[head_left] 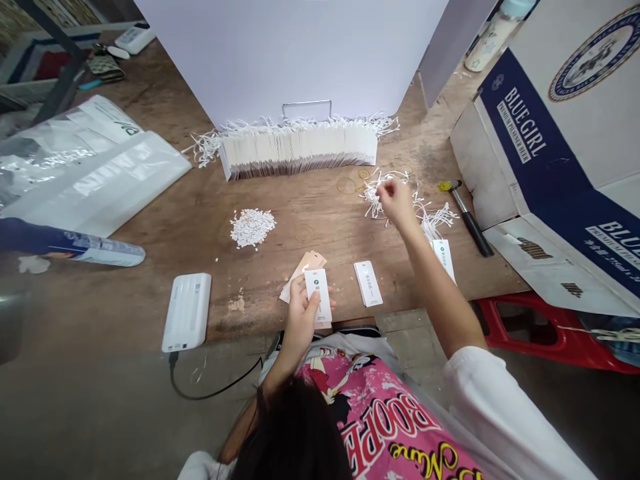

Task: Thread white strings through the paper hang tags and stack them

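My left hand is closed on a white hang tag with a green mark, held at the table's front edge. Brownish tags lie just behind it. My right hand is over a tangled pile of white tag strings, its fingers pinched together; whatever is between them is too small to make out. Between my arms lies a small stack of white tags. Another white tag shows partly behind my right forearm, near more strings. A heap of small white pieces lies left of centre.
At the back, a long row of strung tags stands against a pale panel. To the right are a hammer and a cardboard box. A power bank, spray can and plastic bags occupy the left.
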`<state>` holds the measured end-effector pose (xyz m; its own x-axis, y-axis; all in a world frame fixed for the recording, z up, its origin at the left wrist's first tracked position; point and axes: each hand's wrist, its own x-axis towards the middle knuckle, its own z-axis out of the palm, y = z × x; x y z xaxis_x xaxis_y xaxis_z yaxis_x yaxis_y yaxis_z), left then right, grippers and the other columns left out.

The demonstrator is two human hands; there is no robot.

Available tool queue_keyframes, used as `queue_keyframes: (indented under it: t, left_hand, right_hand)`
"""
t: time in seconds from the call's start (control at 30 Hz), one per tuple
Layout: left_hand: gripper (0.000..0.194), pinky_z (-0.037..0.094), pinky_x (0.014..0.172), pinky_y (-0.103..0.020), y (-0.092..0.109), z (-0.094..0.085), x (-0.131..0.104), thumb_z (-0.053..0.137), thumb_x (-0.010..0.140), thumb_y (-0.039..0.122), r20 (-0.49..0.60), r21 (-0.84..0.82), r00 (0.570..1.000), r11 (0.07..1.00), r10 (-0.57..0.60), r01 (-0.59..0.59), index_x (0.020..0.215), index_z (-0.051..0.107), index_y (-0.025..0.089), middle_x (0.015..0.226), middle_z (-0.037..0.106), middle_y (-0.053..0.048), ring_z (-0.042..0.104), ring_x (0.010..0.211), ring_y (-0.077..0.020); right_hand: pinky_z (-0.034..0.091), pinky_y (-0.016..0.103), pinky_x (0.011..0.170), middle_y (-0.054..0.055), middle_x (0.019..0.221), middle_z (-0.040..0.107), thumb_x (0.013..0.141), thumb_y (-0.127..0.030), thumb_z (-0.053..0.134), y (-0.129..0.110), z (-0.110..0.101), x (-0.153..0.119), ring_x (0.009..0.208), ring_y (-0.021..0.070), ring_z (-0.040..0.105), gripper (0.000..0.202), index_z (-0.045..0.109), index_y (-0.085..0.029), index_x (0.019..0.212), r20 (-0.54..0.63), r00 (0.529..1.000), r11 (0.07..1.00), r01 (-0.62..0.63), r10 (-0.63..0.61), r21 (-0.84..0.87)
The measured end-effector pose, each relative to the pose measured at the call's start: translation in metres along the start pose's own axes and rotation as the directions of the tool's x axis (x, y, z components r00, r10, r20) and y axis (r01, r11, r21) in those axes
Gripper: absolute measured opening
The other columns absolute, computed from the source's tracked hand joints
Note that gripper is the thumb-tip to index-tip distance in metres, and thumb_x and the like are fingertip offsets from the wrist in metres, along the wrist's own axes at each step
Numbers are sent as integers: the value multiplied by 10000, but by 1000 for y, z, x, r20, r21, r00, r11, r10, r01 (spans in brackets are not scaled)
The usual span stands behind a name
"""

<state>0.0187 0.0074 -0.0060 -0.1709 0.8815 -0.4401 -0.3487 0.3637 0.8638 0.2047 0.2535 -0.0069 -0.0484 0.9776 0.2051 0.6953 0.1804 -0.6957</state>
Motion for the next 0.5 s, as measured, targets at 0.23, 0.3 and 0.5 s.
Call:
queue_keyframes:
  t: [0.23, 0.3, 0.5]
  left_hand:
    - [339, 527, 625, -263, 6, 1, -1, 479, 909, 387, -19, 233, 982, 956, 189, -179, 1206, 546, 240, 995, 673, -56, 652, 701, -150]
    - [293, 525, 712, -280, 17, 5, 0, 478, 912, 375, -14, 351, 957, 897, 290, -267, 1098, 641, 218, 928, 671, -56, 649, 794, -175]
    - [387, 445, 990, -377, 66, 42, 13, 632, 830, 366, 133, 445, 807, 693, 575, -567, 1203, 612, 267, 1215, 562, -73, 594, 1007, -199]
  right_hand:
    - [458, 234, 534, -38, 672, 624, 793, -306, 683, -79, -97, -12, 562, 86, 575, 128, 629, -226, 877, -53, 979, 689, 176, -196, 703]
    - [473, 235, 542, -33, 688, 650, 780, -325, 698, -100, -116, -31, 580, 83, 602, 128, 673, -216, 843, -33, 966, 616, 189, -256, 764]
    - [545, 263, 496, -32, 791, 716, 715, -348, 787, -130, -133, -81, 564, 119, 647, 212, 713, -274, 899, 15, 949, 602, 187, -314, 777]
